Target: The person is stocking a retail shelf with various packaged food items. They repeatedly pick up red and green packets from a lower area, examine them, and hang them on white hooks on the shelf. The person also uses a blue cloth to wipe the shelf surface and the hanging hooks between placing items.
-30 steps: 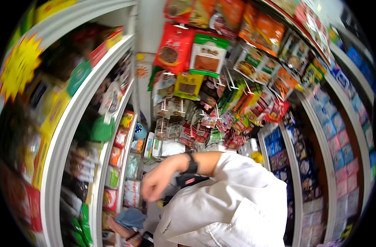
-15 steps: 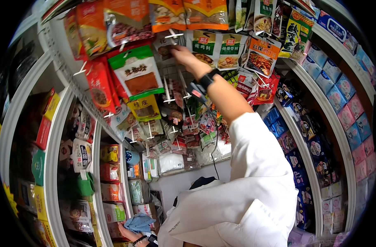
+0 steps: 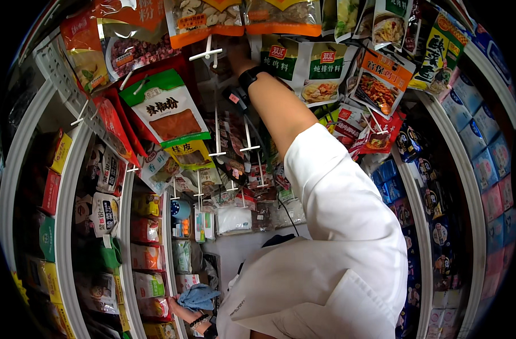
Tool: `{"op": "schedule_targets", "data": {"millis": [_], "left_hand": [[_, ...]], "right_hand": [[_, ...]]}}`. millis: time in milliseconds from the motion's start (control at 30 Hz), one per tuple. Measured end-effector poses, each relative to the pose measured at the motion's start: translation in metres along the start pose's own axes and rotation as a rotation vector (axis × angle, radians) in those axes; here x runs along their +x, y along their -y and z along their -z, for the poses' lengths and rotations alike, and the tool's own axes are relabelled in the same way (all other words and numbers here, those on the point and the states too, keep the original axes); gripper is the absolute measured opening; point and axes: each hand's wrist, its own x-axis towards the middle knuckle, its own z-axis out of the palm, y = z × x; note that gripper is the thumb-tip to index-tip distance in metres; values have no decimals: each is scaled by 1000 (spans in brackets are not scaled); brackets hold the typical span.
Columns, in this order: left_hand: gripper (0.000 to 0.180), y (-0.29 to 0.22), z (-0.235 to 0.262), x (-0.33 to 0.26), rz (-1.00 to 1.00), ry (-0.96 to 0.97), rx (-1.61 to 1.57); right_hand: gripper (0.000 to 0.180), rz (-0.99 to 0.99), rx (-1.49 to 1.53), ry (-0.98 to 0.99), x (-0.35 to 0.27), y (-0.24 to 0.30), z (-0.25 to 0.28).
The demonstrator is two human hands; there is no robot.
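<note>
My right arm reaches up and forward in a white sleeve. My right hand is deep among the hanging seasoning packets, just behind a white display hook. Its fingers are in shadow and partly hidden, so what they touch does not show. Low on the left, my left hand grips a crumpled blue cloth beside the shelf edge. A green-topped pouch of red powder and a yellow packet hang left of my right hand. Green-and-white packets hang to its right.
Orange packets hang across the top. Several white hooks jut out below. Shelves with a white upright and small packets stand left. Stacked blue and pink packs line the right. A black cable hangs down the middle.
The view has shifted closer to the hanging packets. My right hand has gone further in behind them and is now less visible. My left hand still has the blue cloth.
</note>
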Motion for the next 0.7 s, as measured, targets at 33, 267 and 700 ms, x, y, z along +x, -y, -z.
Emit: {"op": "schedule_targets", "data": {"millis": [33,267,700], "left_hand": [[22,0,-7,-1,6,14,-6],[29,-3,-14,-20,62,-33,63],[24,14,-12,-2,65,56,36]], "right_hand": [[27,116,-154,-47,12,-31,-2],[26,-40,-65,-170,3,-30,-23],[28,-37,-209,-36,-1,-49,-13]]}}
